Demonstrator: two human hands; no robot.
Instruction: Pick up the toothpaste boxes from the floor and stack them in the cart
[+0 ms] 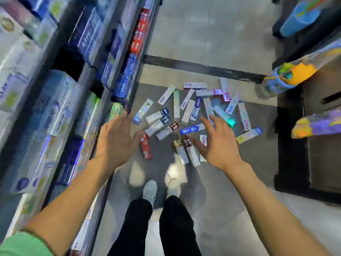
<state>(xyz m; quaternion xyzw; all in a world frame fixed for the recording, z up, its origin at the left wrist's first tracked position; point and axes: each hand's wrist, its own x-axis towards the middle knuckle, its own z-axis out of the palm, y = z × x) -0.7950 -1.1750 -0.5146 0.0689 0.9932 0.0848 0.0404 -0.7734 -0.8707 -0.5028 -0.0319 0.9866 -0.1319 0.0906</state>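
Left hand (118,139) and right hand (217,143) are reaching down, fingers spread wide, empty; best gathering aligned toothpaste boxes (184,115) together.

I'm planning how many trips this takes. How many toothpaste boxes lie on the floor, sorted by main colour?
Red box: 1
Blue box: 1
Magenta boxes: 2
Mainly white or pale boxes: about 20; blur and the right hand hide some edges
Total: about 24
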